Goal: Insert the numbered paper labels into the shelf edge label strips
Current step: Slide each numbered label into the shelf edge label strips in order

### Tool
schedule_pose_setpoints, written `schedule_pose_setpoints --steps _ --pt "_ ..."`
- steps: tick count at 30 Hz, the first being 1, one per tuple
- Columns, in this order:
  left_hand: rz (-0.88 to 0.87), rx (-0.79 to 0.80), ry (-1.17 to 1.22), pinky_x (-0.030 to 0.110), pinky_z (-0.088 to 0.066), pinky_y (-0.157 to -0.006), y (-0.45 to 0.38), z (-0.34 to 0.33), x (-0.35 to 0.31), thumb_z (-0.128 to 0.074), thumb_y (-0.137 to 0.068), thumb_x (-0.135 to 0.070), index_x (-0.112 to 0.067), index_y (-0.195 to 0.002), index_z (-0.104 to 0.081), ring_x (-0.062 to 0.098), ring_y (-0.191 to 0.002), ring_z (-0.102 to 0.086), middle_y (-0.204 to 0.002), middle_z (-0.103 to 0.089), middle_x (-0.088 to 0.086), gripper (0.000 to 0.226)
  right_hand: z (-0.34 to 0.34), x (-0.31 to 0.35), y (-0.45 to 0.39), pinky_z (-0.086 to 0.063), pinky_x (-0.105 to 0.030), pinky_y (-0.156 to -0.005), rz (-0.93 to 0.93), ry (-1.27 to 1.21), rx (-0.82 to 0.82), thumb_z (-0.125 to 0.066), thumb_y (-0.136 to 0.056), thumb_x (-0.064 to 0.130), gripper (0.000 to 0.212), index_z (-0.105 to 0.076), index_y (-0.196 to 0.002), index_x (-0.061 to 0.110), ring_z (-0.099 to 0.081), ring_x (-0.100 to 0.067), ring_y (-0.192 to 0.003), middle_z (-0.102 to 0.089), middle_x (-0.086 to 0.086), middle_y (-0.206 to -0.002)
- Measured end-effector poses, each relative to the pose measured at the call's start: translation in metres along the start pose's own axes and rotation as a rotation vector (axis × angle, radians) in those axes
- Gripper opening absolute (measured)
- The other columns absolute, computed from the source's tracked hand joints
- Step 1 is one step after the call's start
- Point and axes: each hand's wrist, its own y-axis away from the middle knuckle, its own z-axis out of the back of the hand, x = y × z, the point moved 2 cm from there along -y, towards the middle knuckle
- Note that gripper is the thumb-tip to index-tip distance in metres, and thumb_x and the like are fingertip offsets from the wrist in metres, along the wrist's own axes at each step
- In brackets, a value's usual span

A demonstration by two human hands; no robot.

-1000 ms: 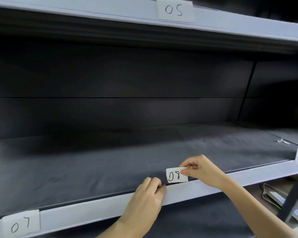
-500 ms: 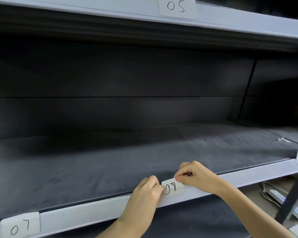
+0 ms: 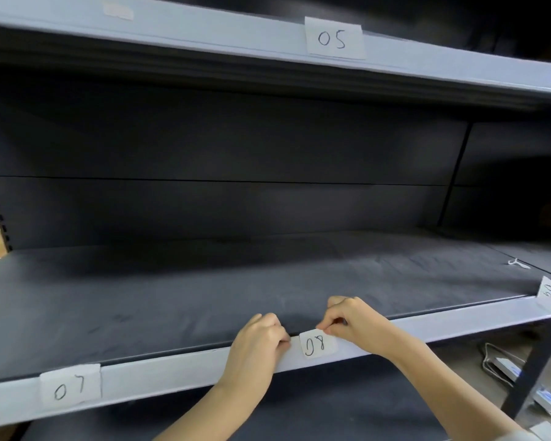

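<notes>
A white paper label marked 08 (image 3: 318, 344) lies flat against the pale label strip (image 3: 178, 375) on the front edge of the lower shelf. My right hand (image 3: 353, 323) pinches the label's top right corner. My left hand (image 3: 258, 342) grips the strip's top edge just left of the label, fingers curled over it. Label 07 (image 3: 70, 387) sits in the same strip at the far left. Label 05 (image 3: 334, 39) is on the upper shelf's strip (image 3: 204, 33). Another label (image 3: 548, 288) stands at the right end of the lower strip.
The dark shelf board (image 3: 204, 288) stretches behind my hands, with a small white tie (image 3: 517, 263) lying at its right. Cables and a power strip (image 3: 503, 367) lie on the floor at the lower right, beside a dark upright post (image 3: 535, 364).
The 08 label has come down from above the shelf edge onto the front of the strip. My right hand moved down and left with it, and my left hand now touches its left edge.
</notes>
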Motion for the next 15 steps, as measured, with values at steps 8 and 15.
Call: schedule_pose_setpoints --steps 8,15 --pt "0.151 0.151 -0.036 0.025 -0.028 -0.063 -0.009 0.008 -0.007 -0.045 -0.082 -0.002 -0.007 -0.086 -0.070 0.016 -0.079 -0.038 -0.074 -0.038 -0.003 0.025 -0.002 0.012 0.003 -0.034 -0.003 -0.065 -0.032 0.064 -0.050 -0.057 -0.083 0.003 0.017 -0.073 -0.084 0.008 -0.049 0.002 -0.066 -0.046 0.019 -0.072" --pt "0.191 0.223 0.035 0.020 -0.025 -0.051 -0.016 0.005 0.004 -0.046 -0.081 -0.004 -0.008 -0.078 -0.067 0.017 -0.074 -0.043 -0.063 -0.028 -0.010 0.022 -0.001 0.014 -0.002 -0.036 -0.001 -0.062 -0.141 0.043 -0.051 -0.057 -0.082 0.002 0.018 -0.073 -0.088 0.006 -0.050 0.004 -0.065 -0.049 0.022 -0.071"
